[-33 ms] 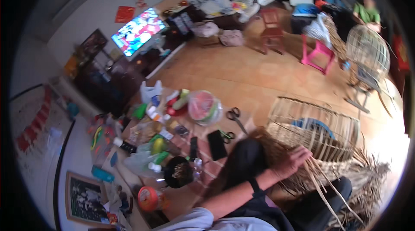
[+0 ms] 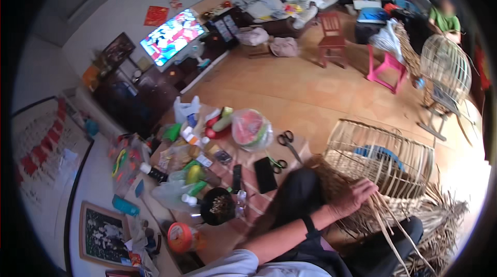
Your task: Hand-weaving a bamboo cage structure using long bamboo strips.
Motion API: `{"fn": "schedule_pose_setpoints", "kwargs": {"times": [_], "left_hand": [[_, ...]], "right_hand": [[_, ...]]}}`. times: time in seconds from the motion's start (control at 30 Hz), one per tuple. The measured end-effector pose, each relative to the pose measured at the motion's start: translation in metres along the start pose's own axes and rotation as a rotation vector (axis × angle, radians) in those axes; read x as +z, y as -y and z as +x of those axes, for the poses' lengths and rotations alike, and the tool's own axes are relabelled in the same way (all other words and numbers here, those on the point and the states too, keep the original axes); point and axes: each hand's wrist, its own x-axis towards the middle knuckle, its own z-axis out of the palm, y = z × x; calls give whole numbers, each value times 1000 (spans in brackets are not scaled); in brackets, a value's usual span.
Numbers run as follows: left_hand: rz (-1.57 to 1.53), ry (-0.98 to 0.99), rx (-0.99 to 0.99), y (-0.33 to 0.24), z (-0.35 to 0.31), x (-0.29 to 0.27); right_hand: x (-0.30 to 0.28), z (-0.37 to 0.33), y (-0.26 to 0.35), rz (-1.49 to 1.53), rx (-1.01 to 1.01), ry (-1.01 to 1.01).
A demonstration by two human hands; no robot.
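My left hand (image 2: 356, 198), a dark band on its wrist, reaches across my lap with its fingers closed on a few pale, dried plant strips (image 2: 384, 225). The strips hang from the fingertips and fan out toward the lower right, over my knee. Just beyond the hand lies a half-woven basket (image 2: 409, 159) with open upright slats and a denser woven band along its near side; a curved blue piece (image 2: 380, 152) shows inside it. Dry brown stalks (image 2: 437, 220) spread around the basket's near side and beneath the hand. My right hand is not visible.
A low table at left holds scissors (image 2: 291, 148), a phone (image 2: 265, 174), a black bowl (image 2: 216, 205), a bagged watermelon (image 2: 252, 128) and an orange-lidded jar (image 2: 181, 237). Across the floor stand a pink stool (image 2: 388, 70), a red chair (image 2: 331, 39) and a person in green (image 2: 444, 20) behind another basket (image 2: 442, 64).
The whole view has shifted slightly, so everything sits a little further right in the picture. My left hand keeps the same closed grip on the strips.
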Motion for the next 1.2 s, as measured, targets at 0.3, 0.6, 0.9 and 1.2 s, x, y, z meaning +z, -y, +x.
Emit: {"fn": "schedule_pose_setpoints", "kwargs": {"times": [0.3,0.6,0.9,1.2], "left_hand": [[-80,49,-275,-5,3,-16],[197,25,-285,-8,18,-13],[-59,72,-472,12,23,-20],[-151,-34,-482,15,19,-5]], "right_hand": [[29,46,143,25,-87,49],[-23,53,296,-32,-115,-32],[-30,57,381,-68,-152,-86],[99,35,409,-757,-483,215]]}}
